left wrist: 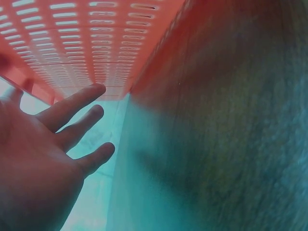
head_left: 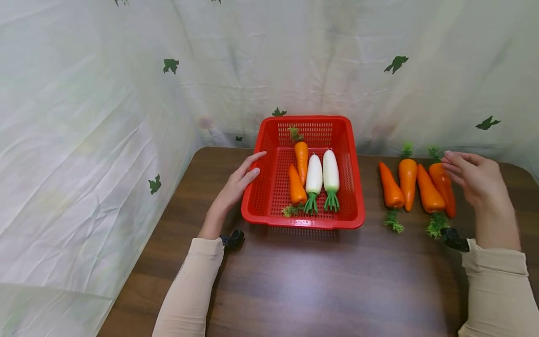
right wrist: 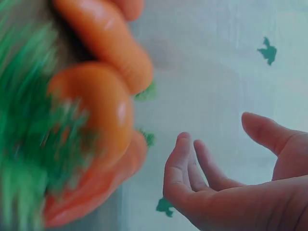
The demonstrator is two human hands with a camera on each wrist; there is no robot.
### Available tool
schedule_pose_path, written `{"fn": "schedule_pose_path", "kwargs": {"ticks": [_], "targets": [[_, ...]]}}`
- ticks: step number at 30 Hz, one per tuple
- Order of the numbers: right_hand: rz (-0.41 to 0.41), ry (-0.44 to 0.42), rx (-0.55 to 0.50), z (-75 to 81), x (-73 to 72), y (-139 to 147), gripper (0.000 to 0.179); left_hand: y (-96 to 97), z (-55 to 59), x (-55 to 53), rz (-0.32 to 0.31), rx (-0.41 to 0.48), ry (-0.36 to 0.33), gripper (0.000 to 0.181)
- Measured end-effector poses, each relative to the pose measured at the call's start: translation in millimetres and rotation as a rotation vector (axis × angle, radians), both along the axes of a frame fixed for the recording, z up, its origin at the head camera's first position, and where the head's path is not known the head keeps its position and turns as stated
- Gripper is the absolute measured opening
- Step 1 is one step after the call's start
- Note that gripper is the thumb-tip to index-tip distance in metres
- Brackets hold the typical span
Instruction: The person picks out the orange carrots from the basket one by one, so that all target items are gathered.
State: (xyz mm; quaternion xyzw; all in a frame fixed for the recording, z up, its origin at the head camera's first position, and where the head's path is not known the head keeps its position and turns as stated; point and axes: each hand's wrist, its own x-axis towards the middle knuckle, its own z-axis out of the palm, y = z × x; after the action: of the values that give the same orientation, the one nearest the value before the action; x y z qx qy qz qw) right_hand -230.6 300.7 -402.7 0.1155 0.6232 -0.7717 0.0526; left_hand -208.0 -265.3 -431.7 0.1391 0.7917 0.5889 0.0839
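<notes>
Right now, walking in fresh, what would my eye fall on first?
Probably the bright red plastic mesh basket near the middle of the head view, on the dark brown wood-grain table, holding two orange carrots and two long white radishes with green stems. To its right lie four more orange carrots with feathery green tops, the person's bare right hand near the rightmost.

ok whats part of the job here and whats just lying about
Likely job:
red perforated plastic basket
two elongated white radishes, two orange carrots inside
four orange carrots near right hand

Just around:
brown wood-grain table
pale green-patterned cloth backdrop
</notes>
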Motion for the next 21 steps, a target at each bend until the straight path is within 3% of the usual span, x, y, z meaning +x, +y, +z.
{"fn": "schedule_pose_path", "kwargs": {"ticks": [3, 8, 15, 21], "targets": [[-0.021, 0.006, -0.025, 6.1, -2.2, -9.5, 0.036, -0.1, 0.3, -0.2, 0.005, -0.006, 0.016, 0.052], [-0.044, 0.011, -0.083, 10.7, -7.5, -31.4, 0.029, 0.2, 0.8, -0.6, 0.0, -0.009, 0.022, 0.051], [0.078, 0.032, -0.207, 10.9, -16.4, -65.9, 0.026, 0.1, -0.8, -1.2, 0.006, -0.021, 0.022, 0.052], [0.124, 0.043, -0.217, 10.7, -19.5, -89.2, 0.03, 0.2, -1.2, -0.4, 0.009, -0.022, 0.026, 0.051]]}}
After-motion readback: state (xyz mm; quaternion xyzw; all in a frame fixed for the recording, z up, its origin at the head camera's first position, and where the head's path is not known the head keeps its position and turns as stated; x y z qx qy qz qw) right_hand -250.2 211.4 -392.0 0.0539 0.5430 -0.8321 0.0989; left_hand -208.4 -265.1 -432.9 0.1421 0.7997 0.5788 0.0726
